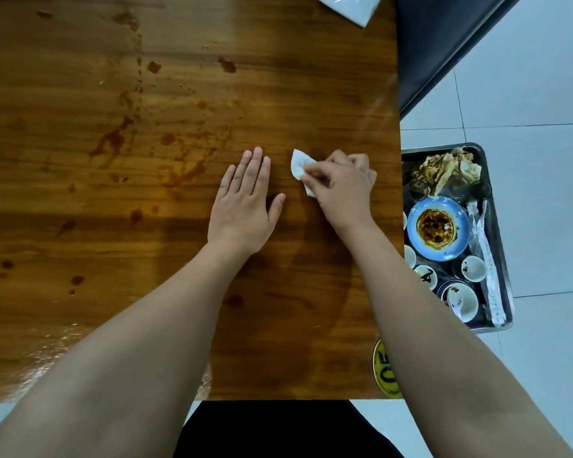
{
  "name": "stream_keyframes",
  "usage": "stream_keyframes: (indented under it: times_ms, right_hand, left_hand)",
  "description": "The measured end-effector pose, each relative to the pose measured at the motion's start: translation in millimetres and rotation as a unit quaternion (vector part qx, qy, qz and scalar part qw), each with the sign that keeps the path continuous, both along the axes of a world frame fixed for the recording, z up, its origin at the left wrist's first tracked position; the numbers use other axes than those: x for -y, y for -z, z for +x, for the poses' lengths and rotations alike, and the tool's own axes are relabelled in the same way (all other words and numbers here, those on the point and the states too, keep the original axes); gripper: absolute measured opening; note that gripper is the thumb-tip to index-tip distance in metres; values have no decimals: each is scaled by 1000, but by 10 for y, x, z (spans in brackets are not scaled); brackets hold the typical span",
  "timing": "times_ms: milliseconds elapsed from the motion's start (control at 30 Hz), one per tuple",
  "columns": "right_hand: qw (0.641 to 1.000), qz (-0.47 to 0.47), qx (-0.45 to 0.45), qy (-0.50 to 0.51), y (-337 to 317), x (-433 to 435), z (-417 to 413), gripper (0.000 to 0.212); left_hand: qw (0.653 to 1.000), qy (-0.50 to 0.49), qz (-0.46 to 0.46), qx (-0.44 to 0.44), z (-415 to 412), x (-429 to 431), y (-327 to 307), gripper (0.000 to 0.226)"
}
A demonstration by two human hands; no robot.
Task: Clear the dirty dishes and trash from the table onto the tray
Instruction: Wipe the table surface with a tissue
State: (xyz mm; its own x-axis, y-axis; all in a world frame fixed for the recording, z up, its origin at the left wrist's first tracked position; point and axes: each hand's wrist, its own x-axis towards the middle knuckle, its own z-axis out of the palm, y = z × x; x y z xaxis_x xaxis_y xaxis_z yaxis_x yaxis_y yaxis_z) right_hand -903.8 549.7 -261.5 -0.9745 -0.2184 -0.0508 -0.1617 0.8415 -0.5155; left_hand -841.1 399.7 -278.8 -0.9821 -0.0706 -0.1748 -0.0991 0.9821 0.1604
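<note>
Left part of the brown wooden table (311, 94): dark reddish sauce stains (113, 140) in spots and streaks, not wiped.

Left hand (245, 200): lies flat on the table, palm down, fingers straight and together, holding nothing.

Just right of it is a small crumpled white paper tissue (299, 165), down on the table top. The right hand (341, 186) pinches it, thumb and fingers curled round it. The free end pokes out to the left and far side of the fingertips; long axis roughly far-left to near-right.

Past the table's right edge and lower down is a rectangular metal tray (501, 259). It already carries a round blue plate with sauce residue (438, 228), small white cups (473, 268) and soiled crumpled napkins (444, 168).

Judgement: the tray lies directly right of the hand holding the tissue, which is also the nearer hand. The carry would go right, over the edge and down.
</note>
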Motion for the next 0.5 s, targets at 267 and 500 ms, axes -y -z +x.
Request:
stream_keyframes:
  times_ms: [267, 500]
  right_hand:
    - [999, 35, 20, -4, -51, 115, -40, 29]
    - [997, 27, -5, -71, -2, -196, 461, 24]
  left_hand:
    - [1000, -4, -3, -5, 2, -12, -28, 66]
    - [1000, -5, -7, 3, 3, -13, -29, 66]
